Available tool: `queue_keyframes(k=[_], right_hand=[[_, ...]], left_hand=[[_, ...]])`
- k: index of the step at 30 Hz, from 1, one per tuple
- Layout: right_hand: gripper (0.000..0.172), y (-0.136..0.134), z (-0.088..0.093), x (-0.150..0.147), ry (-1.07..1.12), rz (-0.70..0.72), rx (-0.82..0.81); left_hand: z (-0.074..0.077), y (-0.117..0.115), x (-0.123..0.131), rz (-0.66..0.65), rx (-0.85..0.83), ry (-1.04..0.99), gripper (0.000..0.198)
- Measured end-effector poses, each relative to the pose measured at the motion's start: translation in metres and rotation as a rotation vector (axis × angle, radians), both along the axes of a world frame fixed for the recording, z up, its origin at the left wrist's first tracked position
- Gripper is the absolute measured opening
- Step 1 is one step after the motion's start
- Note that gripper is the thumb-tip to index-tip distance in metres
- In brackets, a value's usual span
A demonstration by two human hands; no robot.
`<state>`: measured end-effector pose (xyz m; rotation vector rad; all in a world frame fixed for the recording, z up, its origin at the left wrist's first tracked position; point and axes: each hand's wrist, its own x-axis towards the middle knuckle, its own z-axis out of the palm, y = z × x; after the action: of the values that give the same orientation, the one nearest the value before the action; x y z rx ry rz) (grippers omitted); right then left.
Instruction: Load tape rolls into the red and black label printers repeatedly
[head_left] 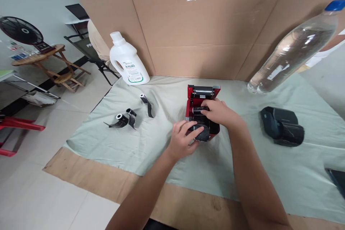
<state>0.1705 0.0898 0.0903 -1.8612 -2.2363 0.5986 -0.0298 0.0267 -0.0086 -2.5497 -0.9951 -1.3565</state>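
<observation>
A red and black receipt printer stands on the cloth with its lid swung up. Inside its bay lies a black paper roll, and the fingers of my right hand close on the roll's right end. A dark strip of paper curves over the printer's front. My left hand grips this strip at the front left corner, fingers on top and thumb low. The palm of my right hand hides part of the bay's right side.
Several small black rolls with loose tails lie on the left. A white jug and a leaning water bottle stand by the cardboard wall. To the right sits a black device; a dark flat object lies at the edge.
</observation>
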Motion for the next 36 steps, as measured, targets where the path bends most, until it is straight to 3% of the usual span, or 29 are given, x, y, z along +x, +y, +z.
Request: queue_keyframes(k=[8,13,15,18,20,25,31,34,36], right_hand=[[0.023,0.004,-0.005,-0.027,-0.311,-0.017,-0.032],[0.021,-0.012,0.015,-0.017,-0.134,0.003,-0.016],[0.028,-0.020,0.029,-0.007,-0.002,-0.026,0.130],[0.028,-0.021,0.038,0.004,0.100,-0.179,0.481],[0.032,-0.013,0.034,0.008,0.119,-0.208,0.587],[0.028,0.006,0.017,0.012,0.210,-0.092,0.469],[0.012,-0.015,0.013,0.019,0.289,0.062,0.367],[0.016,-0.028,-0.009,0.021,0.399,0.108,0.389],[0.016,-0.033,-0.031,0.020,0.551,-0.034,0.449]], left_hand=[[-0.001,0.000,0.004,0.040,-0.008,-0.005,0.030],[-0.002,-0.002,0.008,0.058,-0.005,-0.051,0.023],[-0.001,-0.004,0.010,0.068,-0.012,-0.078,0.020],[0.002,-0.007,0.011,0.083,0.012,-0.106,0.020],[0.004,-0.008,0.010,0.080,0.060,-0.110,0.022],[0.006,-0.009,0.006,-0.010,0.113,-0.077,0.021],[0.010,-0.011,0.002,-0.056,0.139,-0.085,0.017],[0.010,-0.012,0.004,-0.066,0.154,-0.076,0.015],[0.009,-0.012,0.006,-0.064,0.157,-0.071,0.015]])
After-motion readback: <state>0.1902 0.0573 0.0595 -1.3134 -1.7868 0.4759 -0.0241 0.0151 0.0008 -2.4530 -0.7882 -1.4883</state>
